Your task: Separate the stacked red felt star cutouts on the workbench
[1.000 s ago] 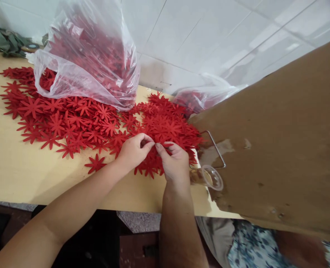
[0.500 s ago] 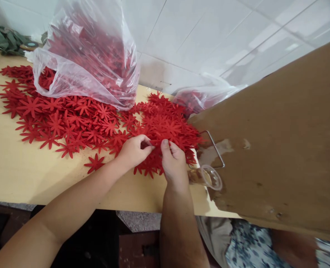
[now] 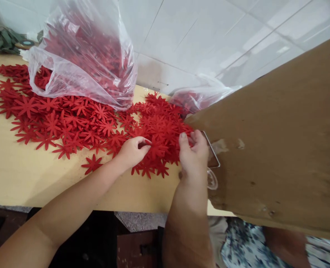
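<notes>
My left hand point(image 3: 134, 152) is closed in a pinch on the edge of a red flower-shaped cutout point(image 3: 157, 149) with narrow pointed petals. Just below and behind it spreads a heap of similar red cutouts point(image 3: 160, 121). To the right, my right hand point(image 3: 195, 154) is raised beside a bent metal wire point(image 3: 214, 152), its thumb apart from the half-curled fingers; I see nothing between them. That hand partly covers a clear plastic cup point(image 3: 212, 179) lying by the cardboard. One loose red cutout point(image 3: 91, 164) lies near my left forearm.
A translucent plastic bag point(image 3: 89, 59) full of red pieces stands on the larger pile point(image 3: 53, 121). Another bag point(image 3: 201, 95) lies by the tiled wall. A big cardboard sheet point(image 3: 279, 141) rises on the right. Below it shows another person's patterned clothing point(image 3: 245, 243). Green material point(image 3: 1, 39) sits far left.
My right hand has left the cutout and moved right towards the wire, its thumb and fingers parting. My left hand keeps its pinch almost in place. The view has shifted slightly.
</notes>
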Demonstrator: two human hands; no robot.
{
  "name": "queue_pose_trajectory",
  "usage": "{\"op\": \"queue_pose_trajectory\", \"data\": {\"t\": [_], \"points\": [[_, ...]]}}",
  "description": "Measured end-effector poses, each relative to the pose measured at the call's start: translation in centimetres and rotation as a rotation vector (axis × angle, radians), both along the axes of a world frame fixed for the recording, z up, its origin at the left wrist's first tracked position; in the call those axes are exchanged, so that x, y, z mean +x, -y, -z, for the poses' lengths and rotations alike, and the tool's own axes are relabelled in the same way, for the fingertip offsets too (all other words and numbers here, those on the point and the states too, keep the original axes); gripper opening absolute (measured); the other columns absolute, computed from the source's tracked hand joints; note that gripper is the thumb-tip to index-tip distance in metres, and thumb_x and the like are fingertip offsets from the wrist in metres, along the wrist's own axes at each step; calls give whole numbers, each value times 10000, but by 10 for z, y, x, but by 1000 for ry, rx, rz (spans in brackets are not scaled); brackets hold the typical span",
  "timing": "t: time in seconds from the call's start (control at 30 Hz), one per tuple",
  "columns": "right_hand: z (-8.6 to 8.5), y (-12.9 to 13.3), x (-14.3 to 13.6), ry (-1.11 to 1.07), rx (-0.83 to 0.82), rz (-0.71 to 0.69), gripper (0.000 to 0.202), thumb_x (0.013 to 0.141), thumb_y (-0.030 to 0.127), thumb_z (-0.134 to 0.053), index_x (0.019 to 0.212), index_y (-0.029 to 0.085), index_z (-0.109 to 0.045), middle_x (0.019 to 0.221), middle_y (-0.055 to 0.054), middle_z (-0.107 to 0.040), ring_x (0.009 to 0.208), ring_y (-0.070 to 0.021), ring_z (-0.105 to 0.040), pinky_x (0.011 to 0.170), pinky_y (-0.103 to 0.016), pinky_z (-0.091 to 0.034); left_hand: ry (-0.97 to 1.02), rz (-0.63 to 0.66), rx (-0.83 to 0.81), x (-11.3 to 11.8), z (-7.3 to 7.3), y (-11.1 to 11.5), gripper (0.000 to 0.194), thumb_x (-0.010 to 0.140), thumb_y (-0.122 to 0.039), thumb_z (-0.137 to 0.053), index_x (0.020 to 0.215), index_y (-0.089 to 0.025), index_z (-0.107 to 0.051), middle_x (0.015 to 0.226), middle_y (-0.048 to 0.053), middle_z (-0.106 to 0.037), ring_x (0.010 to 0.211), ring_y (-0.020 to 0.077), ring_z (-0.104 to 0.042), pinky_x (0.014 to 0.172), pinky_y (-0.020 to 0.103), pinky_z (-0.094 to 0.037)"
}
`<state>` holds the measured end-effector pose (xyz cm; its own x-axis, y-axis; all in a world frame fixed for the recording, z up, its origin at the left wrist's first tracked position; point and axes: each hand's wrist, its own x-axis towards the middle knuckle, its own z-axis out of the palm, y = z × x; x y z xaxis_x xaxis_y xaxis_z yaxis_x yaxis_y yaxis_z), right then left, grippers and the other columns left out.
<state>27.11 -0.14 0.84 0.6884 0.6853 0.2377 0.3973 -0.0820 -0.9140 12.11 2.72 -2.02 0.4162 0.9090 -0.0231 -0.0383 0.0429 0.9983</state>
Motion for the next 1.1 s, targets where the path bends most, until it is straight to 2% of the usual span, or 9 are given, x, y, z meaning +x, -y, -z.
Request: {"op": "queue_pose_trajectory", "data": {"t": [0.07, 0.17, 0.23, 0.43, 0.6, 0.8, 0.93, 1.0, 1.1], "points": [[3, 10, -13, -23, -57, -132, 514, 628, 547, -586, 980, 173, -579, 1084, -119, -584, 1012, -219, -544, 909, -438, -402, 23, -3, -25, -1, -3, 0, 85, 719, -114, -514, 789, -119, -562, 740, 23, -589, 661, 82, -509, 717, 266, -428], [6, 23, -30, -198, -168, -384, 457, 579, 544, -632, 874, 195, -611, 890, -64, -653, 830, -191, -605, 809, -414, -468, 52, 0, -33, -2, -4, 0, 95, 716, -103, -510, 796, -116, -562, 748, 23, -590, 666, 78, -516, 710, 252, -431], [7, 28, -37, -248, -160, -437, 445, 533, 501, -685, 853, 203, -606, 845, -40, -659, 779, -169, -607, 760, -371, -489, 43, 0, 2, -3, -1, 0, 100, 717, -129, -510, 802, -123, -564, 732, 17, -589, 656, 80, -516, 687, 248, -433], [12, 27, -42, -261, -68, -452, 366, 514, 337, -731, 820, 206, -582, 827, -15, -653, 742, -136, -597, 707, -304, -486, -43, -49, 119, -1, 7, 1, 110, 692, -157, -522, 794, -145, -563, 715, 3, -583, 644, 86, -506, 653, 246, -430], [22, 21, -41, -245, 13, -342, 207, 587, 280, -683, 741, 175, -594, 704, 9, -626, 658, -104, -557, 676, -268, -449, -3, -45, 123, -1, 5, 2, 147, 703, -159, -507, 844, -144, -548, 733, 7, -578, 634, 79, -501, 635, 236, -426], [22, 22, -39, -180, 22, -279, 240, 656, 393, -621, 647, 162, -559, 576, 40, -531, 534, -79, -445, 567, -237, -384, 51, -57, 89, -3, -3, 3, 98, 735, -198, -501, 793, -137, -552, 765, 24, -594, 683, 84, -516, 682, 241, -427], [24, 22, -39, -132, -10, -240, 368, 680, 483, -565, 528, 169, -448, 474, 62, -385, 464, -63, -319, 463, -214, -280, 56, -12, 98, -5, -8, 6, 207, 712, -299, -566, 836, -134, -578, 800, 39, -612, 684, 93, -516, 678, 254, -428], [26, 22, -39, -117, -35, -269, 403, 688, 513, -539, 511, 173, -414, 471, 60, -344, 468, -62, -295, 449, -212, -255, 60, 24, 95, -5, -10, 7, 234, 690, -306, -595, 846, -132, -590, 819, 45, -618, 699, 99, -521, 695, 262, -428], [27, 22, -41, -100, -57, -337, 401, 694, 519, -528, 523, 172, -422, 501, 52, -357, 497, -66, -313, 466, -211, -274, 114, 63, 43, -5, -10, 6, 154, 700, -247, -585, 794, -125, -588, 781, 34, -614, 691, 91, -523, 705, 254, -425]]}}
